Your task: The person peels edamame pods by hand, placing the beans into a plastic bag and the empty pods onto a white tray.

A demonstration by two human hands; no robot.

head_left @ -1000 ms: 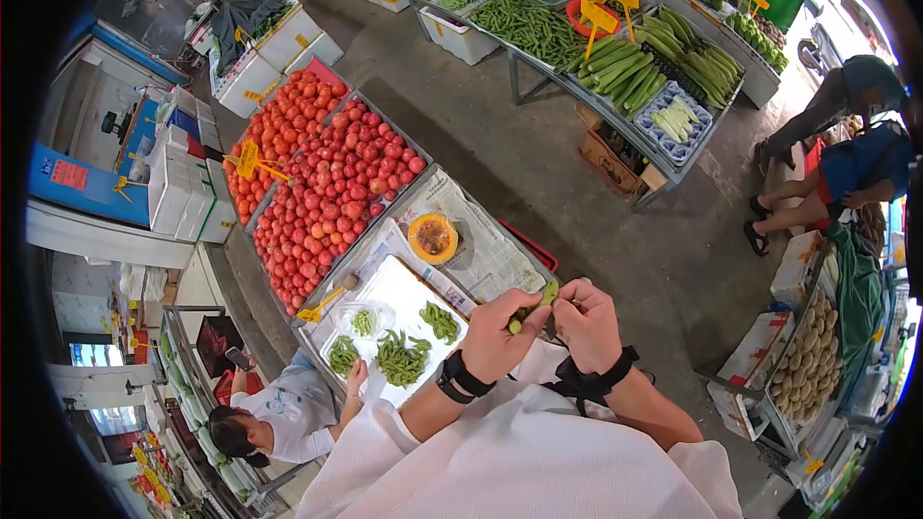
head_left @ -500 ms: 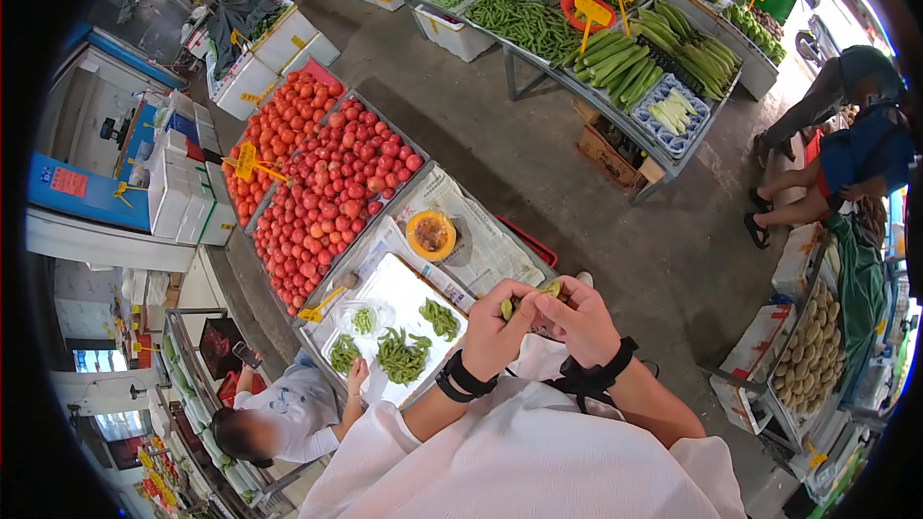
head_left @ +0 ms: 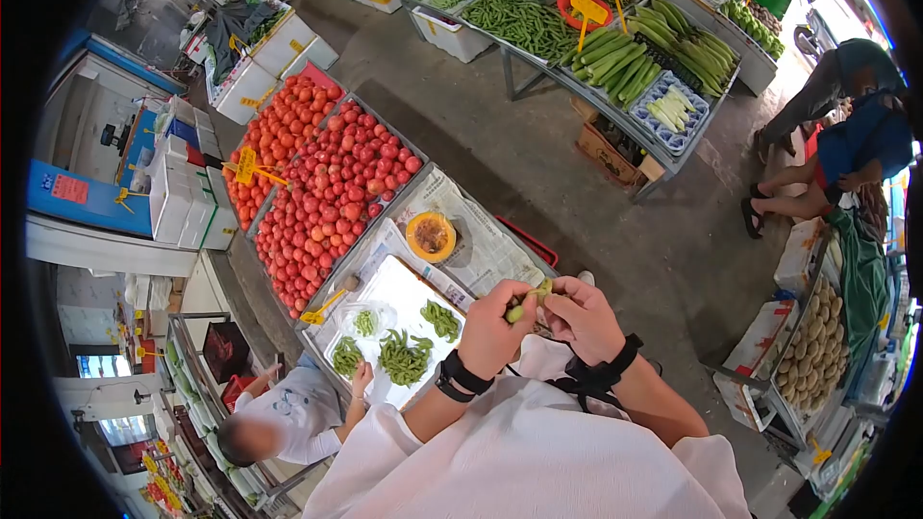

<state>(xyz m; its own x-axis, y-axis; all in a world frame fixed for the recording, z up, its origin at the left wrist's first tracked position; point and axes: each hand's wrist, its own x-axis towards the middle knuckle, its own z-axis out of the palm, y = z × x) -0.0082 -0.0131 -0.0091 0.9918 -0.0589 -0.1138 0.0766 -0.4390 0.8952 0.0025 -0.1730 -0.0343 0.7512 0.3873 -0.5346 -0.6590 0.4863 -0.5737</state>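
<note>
Between my two hands is a green bean pod [head_left: 540, 289], held in front of my body and partly covered by fingers. My left hand [head_left: 497, 327] is closed with its fingertips pinching one end. Thumb and fingers of my right hand [head_left: 588, 322] pinch the other end. To the left of my hands lies a white board [head_left: 389, 284] with several piles of green pods [head_left: 405, 358]. A clear plastic container [head_left: 365, 319] on it holds light green beans. Another person's hand [head_left: 361, 380] touches the board's edge near a pile of pods.
A cut pumpkin [head_left: 431, 235] sits on newspaper [head_left: 510, 255] beyond the board. Tomatoes [head_left: 332, 173] fill trays to the left. Across the aisle stands a stall of green vegetables [head_left: 615, 62]. Crates of potato-like produce [head_left: 812, 346] and other people are at right. A seated person [head_left: 288, 413] is at lower left.
My hands stay together at the pod, with small finger shifts. The phone in the seated person's other hand is no longer plainly visible, and that person's head has tilted.
</note>
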